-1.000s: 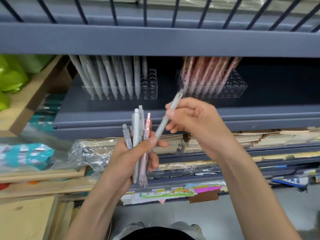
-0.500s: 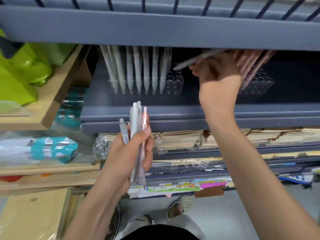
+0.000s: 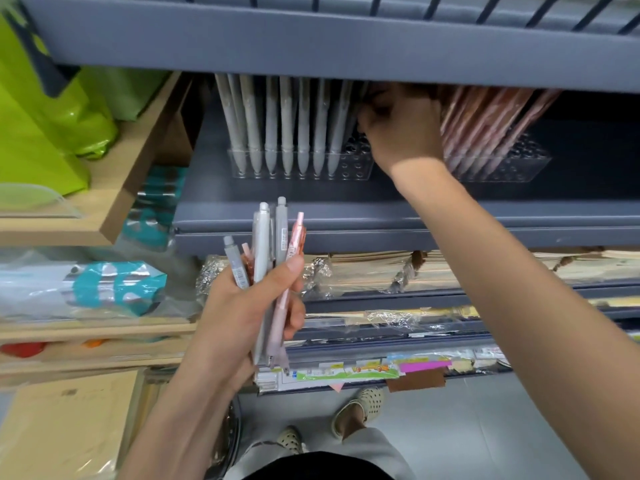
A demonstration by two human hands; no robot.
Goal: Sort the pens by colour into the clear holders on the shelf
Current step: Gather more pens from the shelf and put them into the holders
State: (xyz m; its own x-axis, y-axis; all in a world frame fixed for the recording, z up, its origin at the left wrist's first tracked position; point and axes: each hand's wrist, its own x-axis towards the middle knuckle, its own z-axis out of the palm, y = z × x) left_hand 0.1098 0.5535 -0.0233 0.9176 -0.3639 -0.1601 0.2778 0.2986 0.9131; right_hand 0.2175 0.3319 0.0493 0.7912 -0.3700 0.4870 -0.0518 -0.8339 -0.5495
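Low at seven o'clock, the left hand (image 3: pixel 242 306) gripped a bunch of grey and pink pens (image 3: pixel 261 244) upright. At one o'clock, the right hand (image 3: pixel 401 133) hovered, fingers curled, over the grey-pen holder (image 3: pixel 356 168), the pink-pen holder (image 3: pixel 526 161) at its three o'clock. Whether it held anything was hidden.

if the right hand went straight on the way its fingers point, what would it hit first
Probably the rightmost grey pens in the left clear holder; the right hand points left toward them, though depth is unclear.

Grey pens (image 3: pixel 286 133), pink pens (image 3: pixel 485 133), blue-grey shelf (image 3: pixel 311 216), lime-green bags (image 3: pixel 41 133)
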